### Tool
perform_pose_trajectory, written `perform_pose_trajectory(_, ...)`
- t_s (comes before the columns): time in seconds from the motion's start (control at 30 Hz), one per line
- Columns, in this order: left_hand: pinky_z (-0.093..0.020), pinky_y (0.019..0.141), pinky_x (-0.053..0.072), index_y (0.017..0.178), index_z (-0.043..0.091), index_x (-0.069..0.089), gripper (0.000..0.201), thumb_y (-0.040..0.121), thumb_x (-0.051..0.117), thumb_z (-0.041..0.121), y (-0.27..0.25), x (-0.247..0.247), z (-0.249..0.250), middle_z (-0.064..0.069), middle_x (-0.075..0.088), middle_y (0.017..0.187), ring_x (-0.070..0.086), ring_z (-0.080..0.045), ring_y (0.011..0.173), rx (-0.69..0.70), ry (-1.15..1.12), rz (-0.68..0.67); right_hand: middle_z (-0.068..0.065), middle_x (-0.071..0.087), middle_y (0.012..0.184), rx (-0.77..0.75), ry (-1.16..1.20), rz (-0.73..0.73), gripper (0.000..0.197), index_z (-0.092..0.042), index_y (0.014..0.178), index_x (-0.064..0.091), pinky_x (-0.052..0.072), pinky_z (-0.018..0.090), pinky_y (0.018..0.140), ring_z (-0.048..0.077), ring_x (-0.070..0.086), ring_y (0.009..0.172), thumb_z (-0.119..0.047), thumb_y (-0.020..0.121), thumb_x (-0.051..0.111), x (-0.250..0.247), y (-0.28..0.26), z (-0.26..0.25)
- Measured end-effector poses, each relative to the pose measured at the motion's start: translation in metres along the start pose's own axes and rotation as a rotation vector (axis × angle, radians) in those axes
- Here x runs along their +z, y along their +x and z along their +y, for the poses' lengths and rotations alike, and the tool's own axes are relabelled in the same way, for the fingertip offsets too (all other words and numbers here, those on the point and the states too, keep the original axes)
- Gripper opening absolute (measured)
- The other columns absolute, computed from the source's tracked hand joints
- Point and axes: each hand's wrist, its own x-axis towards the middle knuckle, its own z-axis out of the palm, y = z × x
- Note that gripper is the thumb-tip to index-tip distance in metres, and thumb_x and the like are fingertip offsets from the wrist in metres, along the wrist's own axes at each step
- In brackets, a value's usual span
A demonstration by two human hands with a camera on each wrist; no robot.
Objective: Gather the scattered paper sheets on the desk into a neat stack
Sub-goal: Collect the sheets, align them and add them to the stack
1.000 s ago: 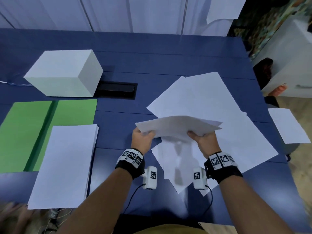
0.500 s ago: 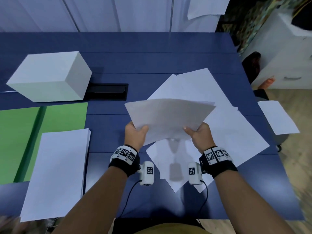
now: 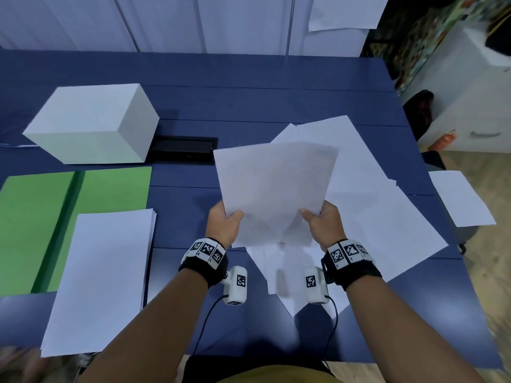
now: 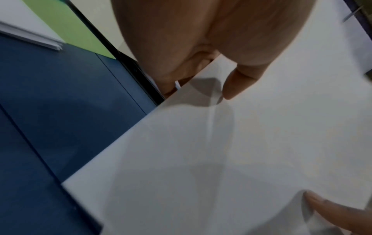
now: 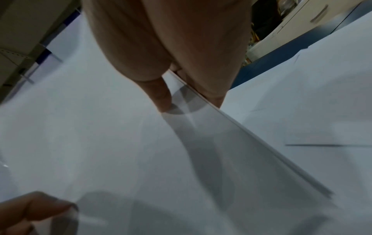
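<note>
Both hands hold a small bundle of white sheets (image 3: 273,189) upright above the blue desk (image 3: 249,100). My left hand (image 3: 225,226) pinches its lower left edge, thumb in front, and my right hand (image 3: 322,223) pinches the lower right edge. The left wrist view has the left thumb (image 4: 237,85) pressed on the paper (image 4: 201,151); the right wrist view has the right thumb (image 5: 161,97) on the sheets (image 5: 100,127). More scattered sheets (image 3: 387,217) lie spread on the desk below and to the right. A neat paper stack (image 3: 102,280) lies at the front left.
A green folder (image 3: 41,217) lies open under the stack's left side. A white box (image 3: 91,123) stands at the back left, beside a black cable hatch (image 3: 182,147). One sheet (image 3: 461,200) lies off the desk's right edge. White cabinets (image 3: 470,106) stand at the right.
The held sheets have tipped up from nearly flat to upright, facing me, and both hands have lifted them a little away from the scattered pile.
</note>
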Motion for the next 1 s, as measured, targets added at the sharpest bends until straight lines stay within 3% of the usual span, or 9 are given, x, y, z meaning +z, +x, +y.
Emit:
perform_pose_trajectory(0.13, -0.009, 0.055, 0.045, 0.099, 0.012, 0.063, 0.023, 0.084, 0.053, -0.001, 0.009, -0.033, -0.002, 0.005, 0.065, 0.084, 0.060, -0.007, 0.071, 0.051, 0.085, 0.055, 0.014, 0.063, 0.079, -0.005, -0.138, 0.004, 0.007, -0.001, 0.090, 0.063, 0.048, 0.031, 0.069, 0.018, 0.055, 0.070, -0.006, 0.087, 0.061, 0.035, 0.002, -0.006)
perform_pose_trajectory(0.23, -0.023, 0.069, 0.047, 0.104, 0.013, 0.059, 0.021, 0.086, 0.054, 0.005, 0.018, -0.070, -0.015, 0.001, 0.064, 0.094, 0.061, -0.019, 0.084, -0.001, 0.150, 0.106, 0.008, 0.049, 0.073, 0.022, -0.234, -0.032, 0.017, 0.008, 0.086, 0.054, 0.040, 0.026, 0.060, 0.017, 0.045, 0.066, -0.008, 0.082, 0.060, 0.080, 0.005, -0.006)
perform_pose_trajectory(0.33, -0.033, 0.088, 0.048, 0.115, 0.009, 0.055, 0.028, 0.087, 0.055, 0.013, 0.026, -0.117, -0.035, -0.005, 0.060, 0.109, 0.059, -0.026, 0.100, -0.104, 0.253, 0.123, 0.009, 0.053, 0.076, 0.029, -0.345, -0.135, 0.014, 0.008, 0.085, 0.058, 0.038, 0.017, 0.044, 0.020, 0.049, 0.066, -0.006, 0.084, 0.058, 0.133, 0.003, -0.012)
perform_pose_trajectory(0.47, -0.039, 0.098, 0.045, 0.130, 0.010, 0.046, 0.043, 0.089, 0.052, 0.019, 0.033, -0.189, -0.070, -0.011, 0.057, 0.126, 0.056, -0.031, 0.113, -0.268, 0.360, 0.139, 0.008, 0.056, 0.080, 0.083, -0.457, -0.280, 0.010, -0.006, 0.076, 0.055, 0.037, 0.022, 0.050, 0.022, 0.053, 0.075, -0.004, 0.085, 0.056, 0.210, -0.011, -0.020)
perform_pose_trajectory(0.63, -0.043, 0.094, 0.047, 0.134, 0.007, 0.042, 0.047, 0.089, 0.050, 0.018, 0.036, -0.274, -0.116, -0.016, 0.056, 0.126, 0.055, -0.036, 0.113, -0.410, 0.468, 0.160, 0.001, 0.052, 0.070, 0.206, -0.564, -0.431, 0.022, -0.012, 0.066, 0.050, 0.046, 0.030, 0.069, 0.025, 0.056, 0.079, -0.006, 0.087, 0.056, 0.299, -0.045, -0.015)
perform_pose_trajectory(0.7, -0.046, 0.095, 0.048, 0.136, 0.006, 0.040, 0.050, 0.089, 0.051, 0.018, 0.037, -0.301, -0.133, -0.018, 0.055, 0.130, 0.054, -0.038, 0.115, -0.452, 0.512, 0.162, 0.003, 0.056, 0.083, 0.208, -0.636, -0.477, 0.005, -0.007, 0.084, 0.058, 0.050, 0.032, 0.076, 0.030, 0.060, 0.088, -0.008, 0.087, 0.055, 0.327, -0.063, -0.014)
perform_pose_trajectory(0.8, -0.042, 0.089, 0.049, 0.141, 0.008, 0.036, 0.055, 0.089, 0.052, 0.018, 0.039, -0.327, -0.153, -0.018, 0.053, 0.131, 0.055, -0.038, 0.114, -0.508, 0.560, 0.153, 0.009, 0.060, 0.100, 0.246, -0.720, -0.509, 0.021, -0.006, 0.108, 0.057, 0.052, 0.033, 0.080, 0.031, 0.062, 0.095, -0.012, 0.088, 0.053, 0.358, -0.081, -0.005)
perform_pose_trajectory(0.9, -0.041, 0.086, 0.049, 0.143, 0.009, 0.032, 0.058, 0.090, 0.054, 0.017, 0.042, -0.340, -0.169, -0.019, 0.054, 0.130, 0.056, -0.039, 0.114, -0.552, 0.611, 0.152, 0.007, 0.057, 0.092, 0.258, -0.828, -0.543, 0.002, -0.010, 0.087, 0.051, 0.051, 0.032, 0.076, 0.025, 0.055, 0.084, -0.010, 0.089, 0.052, 0.375, -0.091, -0.003)
perform_pose_trajectory(1.0, -0.039, 0.078, 0.048, 0.141, 0.008, 0.032, 0.057, 0.089, 0.054, 0.013, 0.042, -0.349, -0.181, -0.020, 0.054, 0.128, 0.058, -0.039, 0.109, -0.600, 0.672, 0.161, 0.008, 0.052, 0.100, 0.253, -0.924, -0.576, 0.034, -0.020, 0.067, 0.033, 0.039, 0.028, 0.076, 0.020, 0.044, 0.088, -0.012, 0.090, 0.056, 0.386, -0.091, 0.002)
